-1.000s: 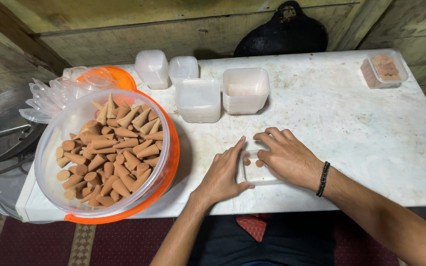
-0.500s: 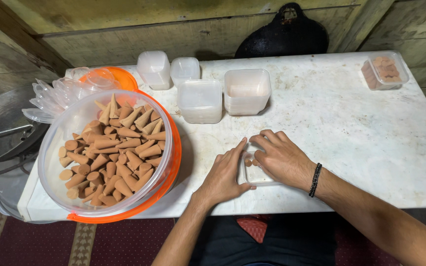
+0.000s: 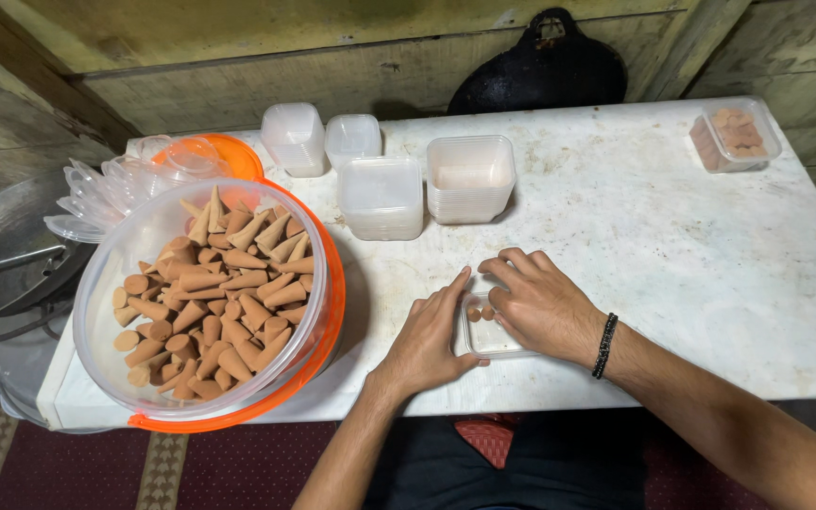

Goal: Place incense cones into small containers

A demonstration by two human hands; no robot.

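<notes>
- The small clear tray (image 3: 485,338) lay near the front edge of the white table (image 3: 672,236).
- The left hand (image 3: 427,340) held the tray's left side, fingers flat.
- The right hand (image 3: 540,304) covered it, fingers curled over brown cones (image 3: 480,313) inside; whether they pinched any could not be told.
- The big tub of cones (image 3: 205,302) stood to the left.

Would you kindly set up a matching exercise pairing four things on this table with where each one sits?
Things:
1. big clear bowl of brown cones
2. small clear tray
3. filled lidded box
4. stack of empty tubs

Places:
A. far right corner
B. between the left hand and right hand
C. left edge, in an orange basin
D. middle, far side

Pairs: 1-C, 2-B, 3-A, 4-D
</notes>
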